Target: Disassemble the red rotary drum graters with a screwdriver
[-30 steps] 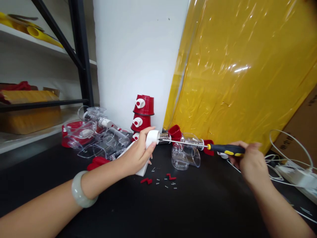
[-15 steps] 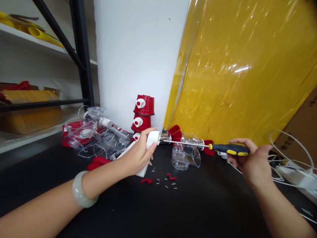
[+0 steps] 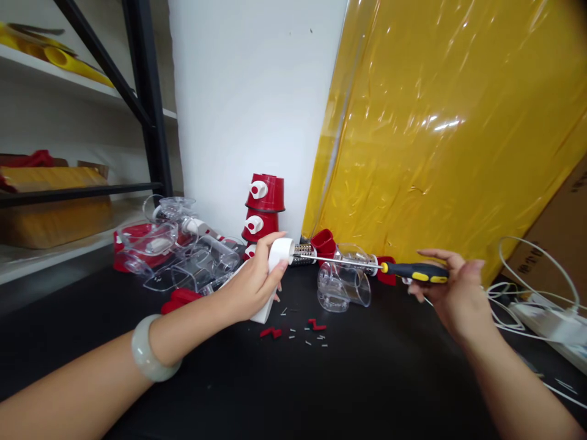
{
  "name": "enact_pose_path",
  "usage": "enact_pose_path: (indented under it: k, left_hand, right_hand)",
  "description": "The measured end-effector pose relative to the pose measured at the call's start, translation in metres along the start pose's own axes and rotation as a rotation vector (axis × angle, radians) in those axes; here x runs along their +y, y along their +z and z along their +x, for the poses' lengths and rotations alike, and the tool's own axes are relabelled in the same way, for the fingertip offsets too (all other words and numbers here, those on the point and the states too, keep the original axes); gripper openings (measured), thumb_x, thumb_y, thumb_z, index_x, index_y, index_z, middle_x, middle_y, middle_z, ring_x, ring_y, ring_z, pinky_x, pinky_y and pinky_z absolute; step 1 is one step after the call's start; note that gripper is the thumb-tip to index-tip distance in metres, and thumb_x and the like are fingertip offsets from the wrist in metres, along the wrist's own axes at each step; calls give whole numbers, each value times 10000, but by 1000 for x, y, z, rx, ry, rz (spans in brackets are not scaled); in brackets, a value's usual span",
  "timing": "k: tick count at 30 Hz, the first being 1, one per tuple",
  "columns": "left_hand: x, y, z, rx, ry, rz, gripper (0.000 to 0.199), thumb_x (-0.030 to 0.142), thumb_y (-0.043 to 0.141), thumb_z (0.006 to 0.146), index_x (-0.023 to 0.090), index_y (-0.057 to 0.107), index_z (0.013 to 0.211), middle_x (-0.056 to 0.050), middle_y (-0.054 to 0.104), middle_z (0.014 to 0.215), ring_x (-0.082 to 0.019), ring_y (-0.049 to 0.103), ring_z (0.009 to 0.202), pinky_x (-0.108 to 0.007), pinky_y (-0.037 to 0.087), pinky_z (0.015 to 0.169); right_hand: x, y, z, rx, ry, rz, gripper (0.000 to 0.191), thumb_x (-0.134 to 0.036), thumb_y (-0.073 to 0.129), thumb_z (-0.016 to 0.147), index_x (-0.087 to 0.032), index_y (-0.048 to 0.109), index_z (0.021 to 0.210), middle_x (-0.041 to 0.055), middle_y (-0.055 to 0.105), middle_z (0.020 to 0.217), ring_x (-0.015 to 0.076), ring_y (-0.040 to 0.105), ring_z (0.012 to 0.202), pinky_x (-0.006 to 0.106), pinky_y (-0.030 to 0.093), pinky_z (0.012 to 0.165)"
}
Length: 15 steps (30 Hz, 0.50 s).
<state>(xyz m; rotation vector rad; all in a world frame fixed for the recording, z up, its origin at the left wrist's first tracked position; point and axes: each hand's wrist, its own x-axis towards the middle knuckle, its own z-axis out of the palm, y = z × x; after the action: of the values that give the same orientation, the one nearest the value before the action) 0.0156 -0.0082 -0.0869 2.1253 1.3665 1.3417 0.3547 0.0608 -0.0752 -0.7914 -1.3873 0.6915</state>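
Note:
My left hand is wrapped round a white plastic part with a round cup-like end and a long flat section reaching down behind the fingers. A long-shafted screwdriver with a black and yellow handle lies level in the air, its tip at the open face of the round end. Whether the tip meets a screw is hidden. My right hand holds the handle's butt loosely, thumb and forefinger partly spread. Below on the black table lie small red plastic pieces and several loose screws.
Stacked red bases with white knobs stand against the wall. Clear plastic housings pile up at left; another clear housing lies by metal grater drums. White cables and a power strip are at right, shelves at left.
My right hand has shifted slightly left along with the screwdriver, and its fingers have changed position round the handle. My left hand still grips the white part in nearly the same place.

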Motion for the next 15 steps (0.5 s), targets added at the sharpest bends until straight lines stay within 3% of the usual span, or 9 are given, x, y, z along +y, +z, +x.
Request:
enact_pose_path:
  k: [2,4,7,11,13,15]
  left_hand:
    - [-1,1,-1,-7,-1,5,542,388,390,1000,184,196,1463,17,571,707,-160,629,527,-316,574,556]
    - [-2,1,-1,2,-9,1,542,394,387,1002,186,195,1464,15,566,715,-163,630,540,-322,577,552]
    - [-2,2,0,27,-16,-23,539,417,375,1004,191,191,1458,7,555,740,-166,634,574,-311,579,533]
    - [-2,2,1,9,-14,-13,537,434,355,1009,192,175,1453,15,547,724,-155,629,552,-305,582,541]
    - [-2,3,0,1,-10,8,532,433,350,1010,192,177,1452,14,553,728,-152,629,548,-320,588,569]
    - [-2,3,-1,-1,-14,11,529,434,355,1009,197,184,1450,3,561,756,-156,635,569,-326,591,577]
  right_hand:
    - [4,-4,2,34,-12,-276,524,-721,470,857,-238,629,981,17,565,687,150,497,478,276,389,392]
    - [6,-6,2,65,-84,-397,407,-628,588,843,-248,639,979,27,586,780,162,538,587,273,436,445]
    - [1,-4,-1,56,-145,-178,332,-503,719,784,-298,618,1026,32,592,1005,186,588,847,269,526,598]
    - [-10,2,-5,-40,-75,251,514,-277,845,630,-350,608,1080,5,609,1077,183,596,999,284,549,799]
    - [-11,3,-4,-78,-48,337,432,-350,798,680,-326,622,1074,25,639,1066,214,610,1028,346,546,850]
    - [-8,0,-2,-55,-47,274,348,-553,634,818,-278,645,1030,55,666,965,236,646,936,373,554,771]
